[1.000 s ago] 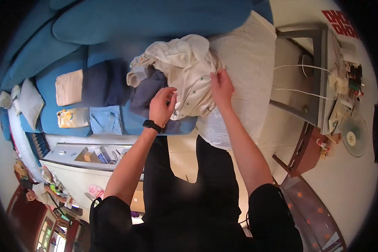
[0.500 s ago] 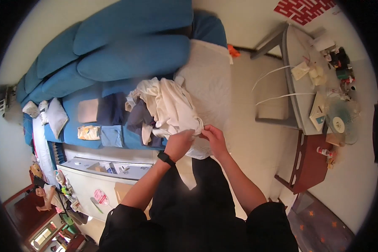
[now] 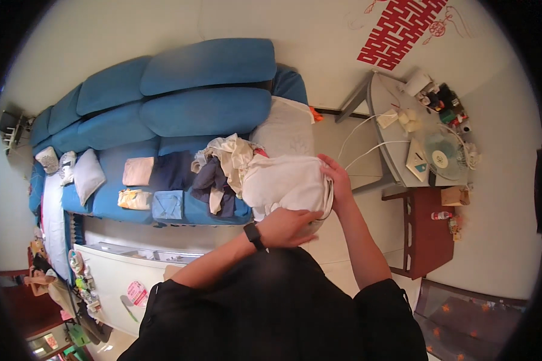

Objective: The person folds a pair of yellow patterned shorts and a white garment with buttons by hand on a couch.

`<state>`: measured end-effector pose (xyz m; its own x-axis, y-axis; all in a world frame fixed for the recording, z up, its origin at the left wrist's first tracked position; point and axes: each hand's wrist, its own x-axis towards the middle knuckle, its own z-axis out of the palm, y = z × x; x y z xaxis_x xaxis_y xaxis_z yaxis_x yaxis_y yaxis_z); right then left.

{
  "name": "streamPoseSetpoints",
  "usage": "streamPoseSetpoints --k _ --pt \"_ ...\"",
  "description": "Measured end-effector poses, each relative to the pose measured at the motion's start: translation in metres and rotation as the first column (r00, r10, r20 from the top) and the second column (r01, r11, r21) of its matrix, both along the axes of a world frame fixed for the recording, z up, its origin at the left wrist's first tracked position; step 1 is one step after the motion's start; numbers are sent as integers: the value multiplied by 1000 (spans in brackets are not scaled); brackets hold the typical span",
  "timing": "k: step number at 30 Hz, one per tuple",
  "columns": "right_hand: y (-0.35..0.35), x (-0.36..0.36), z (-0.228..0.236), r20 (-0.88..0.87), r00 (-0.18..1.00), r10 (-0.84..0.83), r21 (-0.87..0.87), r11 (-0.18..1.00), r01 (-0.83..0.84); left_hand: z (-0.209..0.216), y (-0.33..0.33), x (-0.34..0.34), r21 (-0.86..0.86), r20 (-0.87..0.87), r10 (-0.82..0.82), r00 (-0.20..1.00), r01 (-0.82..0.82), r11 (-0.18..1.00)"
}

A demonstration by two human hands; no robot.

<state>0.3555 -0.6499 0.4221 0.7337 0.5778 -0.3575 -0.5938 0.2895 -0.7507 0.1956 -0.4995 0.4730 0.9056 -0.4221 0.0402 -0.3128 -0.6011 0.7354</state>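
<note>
A whitish garment [image 3: 286,180] is stretched out in front of me, over the near right end of the sofa. My right hand [image 3: 337,182] grips its right edge, with the fingers partly behind the cloth. My left hand [image 3: 288,227] lies against its lower part, fingers stretched out toward the right. Just left of this garment is a loose heap with a cream cloth [image 3: 233,159] and a dark grey-purple cloth [image 3: 209,175]. Farther left lie a folded pink cloth [image 3: 138,171], a navy cloth [image 3: 172,171], a folded yellow-and-white cloth [image 3: 133,199] and a folded light blue cloth [image 3: 167,205].
The blue sofa [image 3: 208,114] runs along the wall, with several cushions [image 3: 88,174] at its left end. A white-topped table [image 3: 105,283] stands at lower left, a person [image 3: 54,289] beyond it. On the right, a grey table [image 3: 397,138] carries a fan [image 3: 442,157].
Both hands have lifted the whitish garment out of the heap and spread it wider. My right hand has moved right and up; my left has shifted right and its fingers have straightened.
</note>
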Motion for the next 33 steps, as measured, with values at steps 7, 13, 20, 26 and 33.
streamPoseSetpoints --k 7,13,20,26,33 --pt "-50 -69 144 701 555 448 -583 808 84 -49 54 7 -260 36 426 904 -403 878" --pt "-80 -104 217 605 -13 796 -749 574 330 -58 28 46 -138 -107 48 993 -62 988" --pt "-150 -107 242 804 26 595 -506 660 555 -40 -40 27 -387 -476 -302 826 111 915" --pt "-210 -90 240 864 241 442 -497 676 544 -37 -40 7 -579 -532 -417 737 42 814" --pt "-276 -42 200 728 636 258 -478 856 199 46 -22 5 -318 318 170 933 -64 946"
